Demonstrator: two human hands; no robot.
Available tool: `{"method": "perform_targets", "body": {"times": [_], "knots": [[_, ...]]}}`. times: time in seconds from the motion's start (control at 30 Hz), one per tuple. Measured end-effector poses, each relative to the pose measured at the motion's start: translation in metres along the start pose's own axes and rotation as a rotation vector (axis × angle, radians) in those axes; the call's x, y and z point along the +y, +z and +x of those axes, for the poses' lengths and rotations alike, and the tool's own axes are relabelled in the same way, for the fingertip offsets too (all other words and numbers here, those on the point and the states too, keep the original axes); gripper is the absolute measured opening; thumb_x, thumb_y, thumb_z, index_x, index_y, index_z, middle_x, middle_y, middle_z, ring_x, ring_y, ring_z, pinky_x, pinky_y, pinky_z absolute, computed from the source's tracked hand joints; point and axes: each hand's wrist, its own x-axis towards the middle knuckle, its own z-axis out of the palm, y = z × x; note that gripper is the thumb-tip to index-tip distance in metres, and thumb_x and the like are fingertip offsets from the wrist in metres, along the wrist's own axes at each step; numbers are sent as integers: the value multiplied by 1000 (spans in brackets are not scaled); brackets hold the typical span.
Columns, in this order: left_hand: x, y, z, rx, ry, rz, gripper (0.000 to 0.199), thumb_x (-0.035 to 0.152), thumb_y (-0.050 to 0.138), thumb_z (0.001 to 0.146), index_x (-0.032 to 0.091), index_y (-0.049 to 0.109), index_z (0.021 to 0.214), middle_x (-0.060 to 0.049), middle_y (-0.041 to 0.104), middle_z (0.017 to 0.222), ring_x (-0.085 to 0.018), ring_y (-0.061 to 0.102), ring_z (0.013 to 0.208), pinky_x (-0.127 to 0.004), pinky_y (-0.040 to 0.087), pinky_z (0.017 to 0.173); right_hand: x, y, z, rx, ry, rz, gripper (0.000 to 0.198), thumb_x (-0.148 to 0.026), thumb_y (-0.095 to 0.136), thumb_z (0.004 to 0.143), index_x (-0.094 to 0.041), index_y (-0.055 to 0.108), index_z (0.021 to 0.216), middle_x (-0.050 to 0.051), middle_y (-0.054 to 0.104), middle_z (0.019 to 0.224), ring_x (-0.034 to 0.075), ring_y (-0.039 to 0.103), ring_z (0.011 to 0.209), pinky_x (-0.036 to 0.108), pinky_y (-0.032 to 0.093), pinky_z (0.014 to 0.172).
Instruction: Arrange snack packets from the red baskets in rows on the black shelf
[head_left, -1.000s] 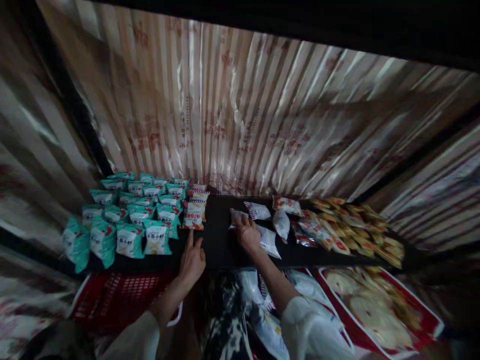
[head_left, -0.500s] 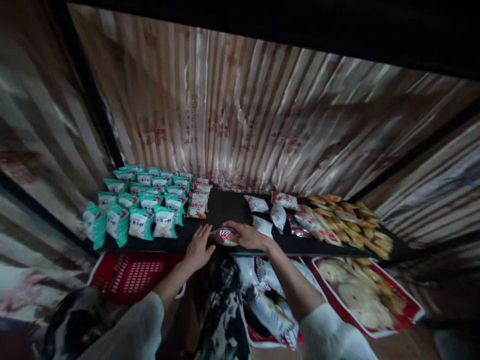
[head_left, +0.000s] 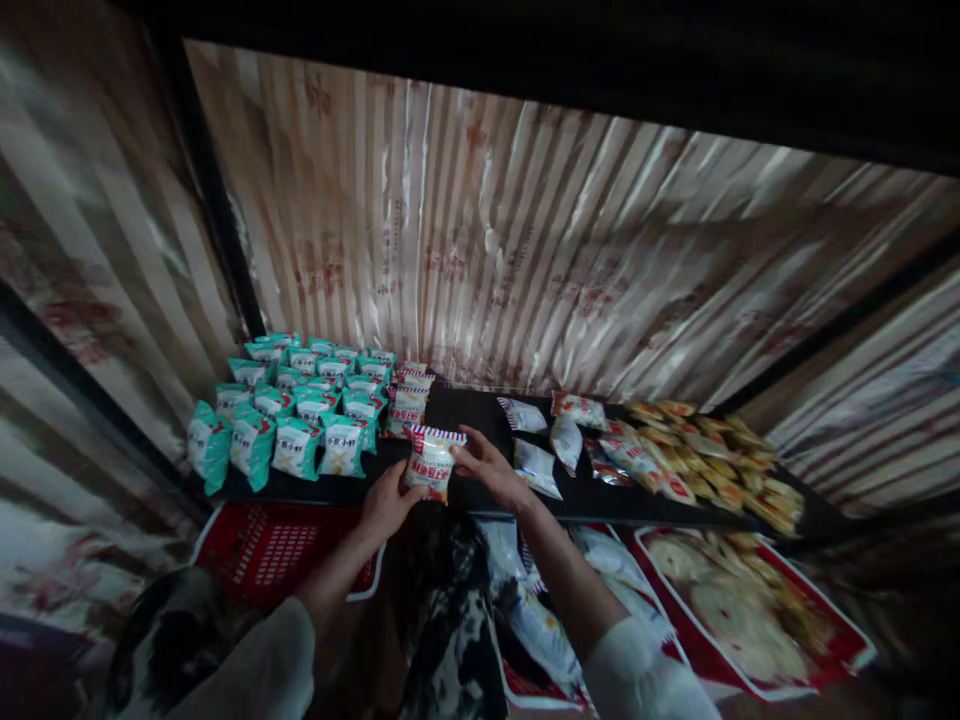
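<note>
Hands (head_left: 388, 503), both partly curled, grip one striped-top packet (head_left: 431, 457) between them (teal packets (head_left: 343, 447) stand leftward on the shelf (head_left: 469, 408)).

The one camera there rides on the person's head, close in front of the black shelf (head_left: 472, 412), looking forward and down at it, striped sheeting (head_left: 457, 210) beyond, red baskets (head_left: 274, 555) below.

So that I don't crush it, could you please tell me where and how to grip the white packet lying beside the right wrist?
I'd lightly grip the white packet across its middle, coming from above and the front with the right hand once free: it lies flat near the front edge of the shelf, with other packets behind it and to its right.
</note>
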Motion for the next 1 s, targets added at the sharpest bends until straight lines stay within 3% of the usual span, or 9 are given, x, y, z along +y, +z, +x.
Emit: {"method": "perform_targets", "body": {"times": [0.1,0.23,0.37,0.57,0.8,1.0], "knots": [[1,-2,0,17,-39,-14,47,34,60,79,18,54,123,-8,67,115,-23,63,105,-33,48,90,19,11,-4,-84,27,77,76,-55,76,64,-22,49,127,8,69,104,25,63,101,40,49,85],[0,0,3,38,-39,-7,46,33,59,79,18,55,123,-10,66,118,-23,63,106,-32,48,89,35,27,-9,-204,-59,128,61,-51,79,61,-19,60,109,7,70,104,26,63,104,43,44,96],[-7,9,10,80,-36,19,54,31,59,80,17,48,130,-12,64,121,-24,61,110,-36,48,93,41,36,-1,-80,-109,77,53,-51,78,62,-18,63,101,7,71,103,26,64,100,42,45,95],[-24,27,13,345,145,183,49,24,49,85,14,44,133,-17,48,139,-28,45,130,-46,39,107,52,43,33,79,-147,-188,45,-50,69,68,-17,65,99,6,71,100,26,62,95,41,48,88],[-35,30,13,311,188,290,51,18,41,87,13,38,138,-17,39,146,-28,38,135,-47,36,111,59,59,60,125,-100,-284,44,-40,68,73,-22,61,113,6,69,105,26,61,98,41,49,88],[-36,25,14,316,170,327,51,14,41,85,15,42,136,-14,36,148,-28,37,135,-45,37,111,62,68,69,93,-115,-280,47,-39,67,76,-26,57,120,4,68,109,25,62,99,40,49,90]]}}
